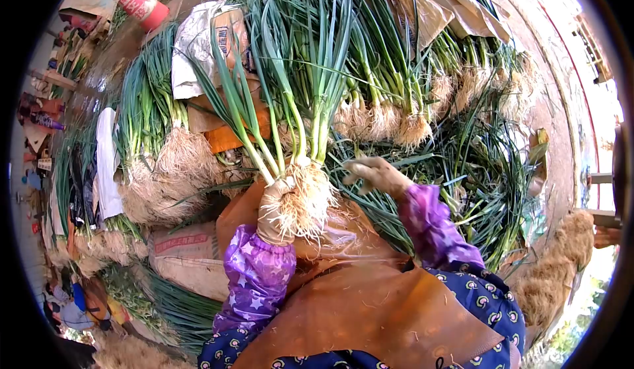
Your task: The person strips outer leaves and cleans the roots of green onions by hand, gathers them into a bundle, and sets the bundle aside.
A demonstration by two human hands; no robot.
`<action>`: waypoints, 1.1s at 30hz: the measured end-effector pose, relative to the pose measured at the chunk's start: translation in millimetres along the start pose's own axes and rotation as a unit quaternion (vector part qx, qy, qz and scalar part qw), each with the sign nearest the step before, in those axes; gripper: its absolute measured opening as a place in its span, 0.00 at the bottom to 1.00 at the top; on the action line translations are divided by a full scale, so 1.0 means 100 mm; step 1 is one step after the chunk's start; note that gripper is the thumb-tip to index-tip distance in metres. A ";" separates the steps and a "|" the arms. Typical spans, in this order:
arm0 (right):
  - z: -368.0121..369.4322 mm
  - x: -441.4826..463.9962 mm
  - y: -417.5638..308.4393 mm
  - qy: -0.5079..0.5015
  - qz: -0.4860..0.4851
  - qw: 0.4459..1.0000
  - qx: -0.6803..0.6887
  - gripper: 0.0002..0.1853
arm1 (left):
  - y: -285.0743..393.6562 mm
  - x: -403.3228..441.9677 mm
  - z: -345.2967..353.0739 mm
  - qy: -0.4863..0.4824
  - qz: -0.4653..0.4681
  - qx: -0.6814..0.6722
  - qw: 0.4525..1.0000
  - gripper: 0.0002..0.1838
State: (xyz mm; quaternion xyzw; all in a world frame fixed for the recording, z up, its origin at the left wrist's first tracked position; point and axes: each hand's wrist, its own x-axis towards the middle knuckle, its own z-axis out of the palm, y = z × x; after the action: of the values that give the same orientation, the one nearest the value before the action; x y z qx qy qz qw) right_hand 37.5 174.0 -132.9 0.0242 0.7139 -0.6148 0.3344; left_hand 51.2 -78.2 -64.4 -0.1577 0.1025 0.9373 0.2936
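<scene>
My gloved left hand [276, 214] is wrapped round the root end of several green onions [300, 131], whose pale roots [309, 197] hang over the fingers and whose long leaves point away from me. To the right, my gloved right hand [375, 174] is held apart from the bunch, fingers spread and empty, above loose green leaves [429, 171]. A brown apron [363, 316] covers my lap.
Bundled onions [386, 72] with roots toward me lie beyond, and more bundles [148, 111] are at the left. A red bucket [144, 9] stands at the far left. A printed sack [185, 250] lies left of my left arm. People [76, 313] are at the lower left.
</scene>
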 end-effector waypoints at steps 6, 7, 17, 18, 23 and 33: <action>0.57 0.48 -0.80 -0.042 -0.077 0.896 0.434 0.20 | -0.18 -0.08 -0.05 0.124 -0.011 0.052 0.991 0.22; 0.54 0.49 -0.79 -0.039 -0.111 0.908 0.402 0.19 | -0.15 -0.08 -0.03 0.125 -0.011 0.052 0.991 0.22; 0.48 0.35 -0.77 0.123 -0.118 0.980 0.106 0.16 | -0.19 0.41 0.27 0.186 0.052 0.382 0.904 0.09; 0.44 0.27 -0.84 0.094 -0.071 0.991 0.059 0.18 | -0.10 0.41 0.33 0.242 0.003 0.494 0.835 0.07; 0.08 0.18 -0.95 0.121 -0.149 0.964 0.184 0.27 | 0.04 0.49 -0.07 0.152 0.053 0.274 0.948 0.18; -0.73 0.60 -0.80 0.336 0.042 0.903 -0.265 0.16 | 0.25 0.14 -0.02 0.074 -0.008 0.243 0.967 0.11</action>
State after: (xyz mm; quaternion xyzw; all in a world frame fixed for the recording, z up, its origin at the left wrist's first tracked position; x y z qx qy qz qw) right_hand -77.4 197.5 -92.6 0.1696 0.9190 -0.3433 0.0937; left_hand 25.7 -91.9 -68.6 -0.1517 0.3472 0.8677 0.3217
